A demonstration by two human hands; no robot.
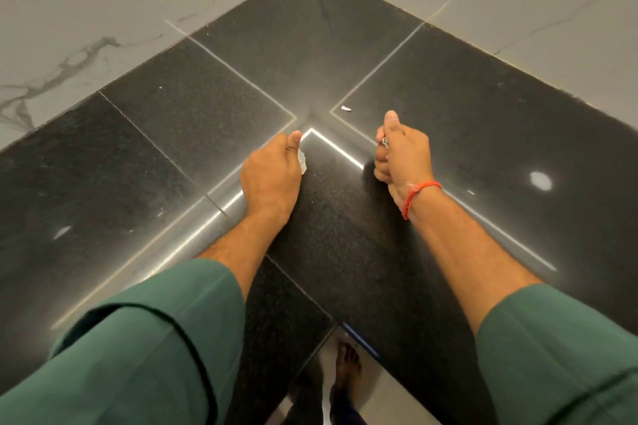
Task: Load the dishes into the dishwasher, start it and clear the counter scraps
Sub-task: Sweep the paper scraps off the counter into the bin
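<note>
A small white scrap (346, 108), pale and ragged like a torn bit of paper or foil, lies on the black speckled counter (466, 121) just beyond your right hand (402, 155) and slightly to its inner side, apart from the raised thumb. Your right grip is clenched, fingers curled around something small and shiny that shows only at the knuckles; what it is you cannot tell. Your left hand (271, 176) is curled too, its grip pinching a white crumpled scrap (303, 160) between thumb and fingers. A red thread bracelet (416, 197) circles your right wrist. Behind both hands the counter runs into a corner of marble-veined wall tiles (103, 10).
</note>
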